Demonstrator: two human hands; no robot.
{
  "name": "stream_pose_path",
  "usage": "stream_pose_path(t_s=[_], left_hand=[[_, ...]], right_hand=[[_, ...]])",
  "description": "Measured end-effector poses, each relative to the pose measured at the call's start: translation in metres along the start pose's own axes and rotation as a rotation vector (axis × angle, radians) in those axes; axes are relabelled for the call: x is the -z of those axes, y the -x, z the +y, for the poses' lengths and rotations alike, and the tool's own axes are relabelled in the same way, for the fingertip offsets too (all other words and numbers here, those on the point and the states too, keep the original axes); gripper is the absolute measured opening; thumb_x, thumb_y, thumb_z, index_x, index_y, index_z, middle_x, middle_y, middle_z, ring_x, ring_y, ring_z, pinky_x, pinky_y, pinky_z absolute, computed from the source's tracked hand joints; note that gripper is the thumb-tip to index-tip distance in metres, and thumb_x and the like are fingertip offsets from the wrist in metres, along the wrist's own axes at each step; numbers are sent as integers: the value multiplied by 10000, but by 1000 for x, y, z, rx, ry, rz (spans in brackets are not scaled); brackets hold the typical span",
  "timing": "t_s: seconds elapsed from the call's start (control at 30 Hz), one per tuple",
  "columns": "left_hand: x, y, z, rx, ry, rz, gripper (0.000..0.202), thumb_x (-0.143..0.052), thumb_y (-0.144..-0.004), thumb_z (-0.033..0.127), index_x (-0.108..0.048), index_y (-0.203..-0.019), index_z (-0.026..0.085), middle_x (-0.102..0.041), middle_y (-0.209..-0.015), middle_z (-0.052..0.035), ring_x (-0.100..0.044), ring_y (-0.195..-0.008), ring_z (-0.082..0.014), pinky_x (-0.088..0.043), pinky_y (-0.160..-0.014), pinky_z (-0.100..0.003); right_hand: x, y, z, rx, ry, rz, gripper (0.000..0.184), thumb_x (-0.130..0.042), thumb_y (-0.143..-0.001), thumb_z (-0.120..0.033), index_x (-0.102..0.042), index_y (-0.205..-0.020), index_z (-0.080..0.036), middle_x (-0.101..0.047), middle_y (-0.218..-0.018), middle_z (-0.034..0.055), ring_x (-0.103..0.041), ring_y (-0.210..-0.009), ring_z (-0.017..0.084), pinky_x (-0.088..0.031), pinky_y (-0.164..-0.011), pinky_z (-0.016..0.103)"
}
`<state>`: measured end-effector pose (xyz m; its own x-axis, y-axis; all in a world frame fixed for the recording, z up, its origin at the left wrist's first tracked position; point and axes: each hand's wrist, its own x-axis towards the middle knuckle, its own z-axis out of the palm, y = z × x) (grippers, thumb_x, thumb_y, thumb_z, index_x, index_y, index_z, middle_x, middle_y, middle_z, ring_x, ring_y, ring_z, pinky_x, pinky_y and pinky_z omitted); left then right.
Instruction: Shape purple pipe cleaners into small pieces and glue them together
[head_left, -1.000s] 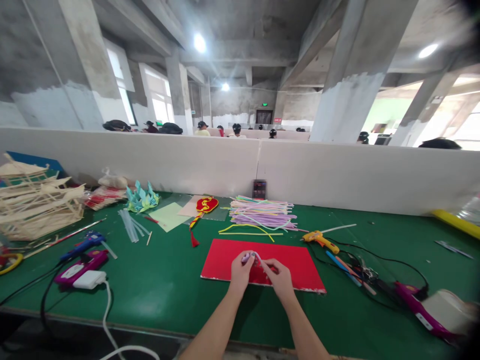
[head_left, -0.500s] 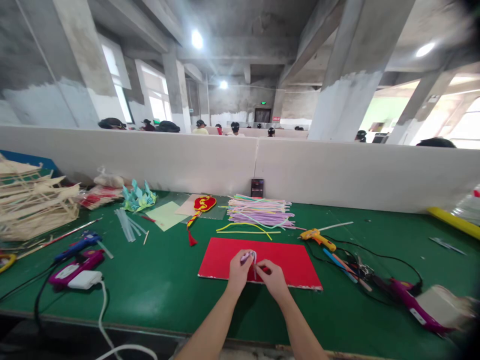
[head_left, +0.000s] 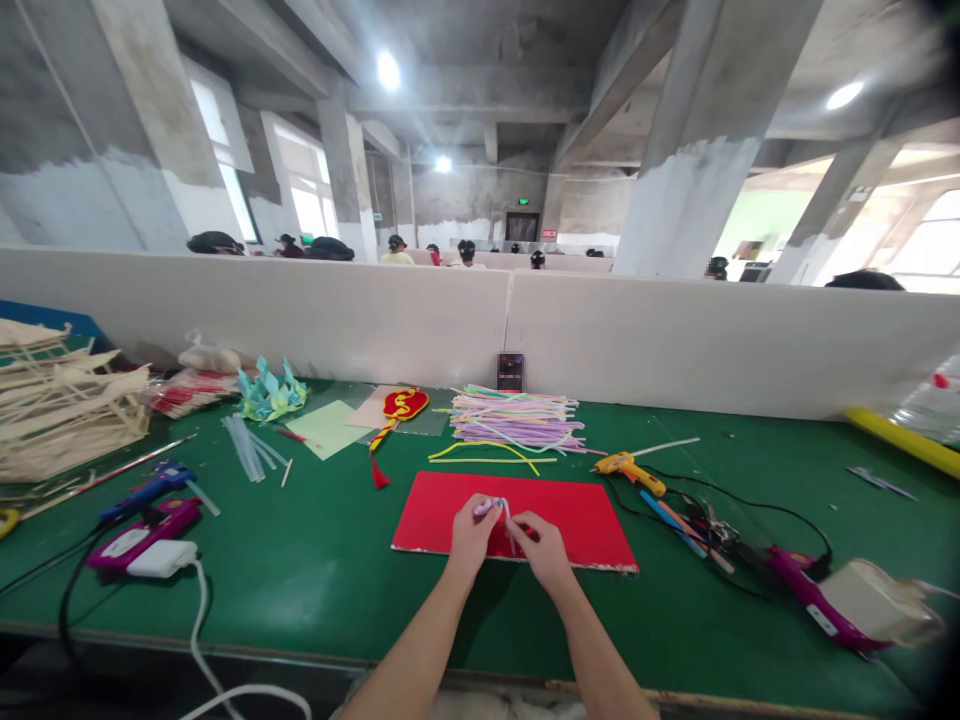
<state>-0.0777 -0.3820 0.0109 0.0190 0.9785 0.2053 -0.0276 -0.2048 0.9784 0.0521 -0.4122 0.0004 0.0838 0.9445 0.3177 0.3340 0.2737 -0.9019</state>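
Two hands: left hand (head_left: 469,530) closed in a pinch on a lilac strip (head_left: 484,508); right hand (head_left: 543,550) pinched at the strip's drooping length.
Lilac strip: spans from hand to hand above the red board (head_left: 592,515), curled at the left fingertips.
Beyond board: pile of pastel strips (head_left: 517,418); tasseled red ornament (head_left: 405,404) to its left.
Right of board: orange glue gun (head_left: 634,472).
Worktop (head_left: 300,590): green, carrying board, pile, ornament and glue gun.

No lettering can be read: the small glowing green sign (head_left: 523,201) above the dark far door (head_left: 523,227) and the red rectangular sign (head_left: 549,236) beside it are too blurred.
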Motion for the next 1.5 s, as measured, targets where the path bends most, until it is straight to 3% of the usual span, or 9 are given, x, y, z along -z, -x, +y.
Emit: stream_pose_path(t_s=[0.17, 0.37, 0.6, 0.8, 0.93, 1.03, 1.23, 1.4, 1.5], left_hand=[[-3, 3, 1, 4, 54, -13, 181, -603, -689, 324, -568, -640, 153, -534, -608, 21, -496, -612, -120, -386, -598, -222], [-5, 6, 8, -1, 127, -126, 195, -646, -664, 336, -605, -660, 146, -582, -655, -6, -534, -665, -141, -418, -651, -242], [-7, 7, 8, 29, 218, -177, 207, -653, -666, 336, -593, -644, 139, -565, -630, -3, -534, -643, -134, -431, -630, -241], [-9, 8, 8, 34, 238, -145, 210, -648, -672, 338, -616, -722, 137, -622, -697, -38, -581, -699, -162, -458, -672, -263], [-6, 5, 6, 22, 196, -87, 239, -601, -705, 373, -614, -793, 151, -635, -702, -39, -595, -699, -170, -466, -683, -274], [-4, 4, 6, 4, 123, -57, 247, -560, -733, 379, -611, -844, 164, -632, -748, -36, -587, -688, -163, -465, -661, -269], [-7, 9, 10, -105, -69, -198, 132, -594, -710, 270, -675, -780, 193, -646, -748, -41, -577, -716, -184, -452, -707, -292], [-8, 12, 10, -152, -157, -238, 133, -558, -738, 227, -661, -818, 199, -662, -804, -48, -588, -759, -192, -449, -729, -299], [-8, 12, 8, -123, -170, -201, 146, -553, -743, 236, -606, -872, 191, -649, -823, -37, -592, -757, -176, -457, -709, -282]], right_hand=[[-4, 1, 2, 57, 10, -21, 243, -536, -764, -386, -659, -692, -188, -611, -661, 31, -549, -626, 160, -434, -607, 255], [-5, 1, 8, 67, -11, -23, 168, -548, -753, -315, -665, -721, -198, -650, -757, 55, -581, -726, 191, -449, -706, 299], [1, 0, 6, 25, -61, -57, 208, -591, -730, -378, -689, -694, -198, -667, -720, 55, -603, -704, 197, -466, -692, 309], [0, 0, 4, -30, -89, -53, 260, -606, -705, -439, -699, -714, -197, -682, -736, 57, -616, -731, 209, -470, -723, 322], [1, 0, -2, -42, -100, -32, 253, -620, -695, -429, -691, -752, -193, -681, -778, 56, -609, -769, 207, -468, -739, 310], [5, -1, -4, -66, -120, -7, 283, -570, -735, -446, -673, -742, -182, -666, -744, 51, -600, -718, 188, -480, -669, 286], [9, -3, 1, -114, -221, 135, 321, -606, -698, -453, -630, -827, -160, -653, -809, 67, -603, -781, 201, -492, -701, 303], [10, -3, 5, -176, -278, 75, 326, -607, -689, -461, -651, -805, -160, -663, -791, 70, -608, -760, 208, -508, -663, 311], [11, -3, 4, -172, -287, 68, 301, -608, -697, -444, -649, -780, -158, -659, -757, 62, -604, -710, 191, -500, -654, 305]])
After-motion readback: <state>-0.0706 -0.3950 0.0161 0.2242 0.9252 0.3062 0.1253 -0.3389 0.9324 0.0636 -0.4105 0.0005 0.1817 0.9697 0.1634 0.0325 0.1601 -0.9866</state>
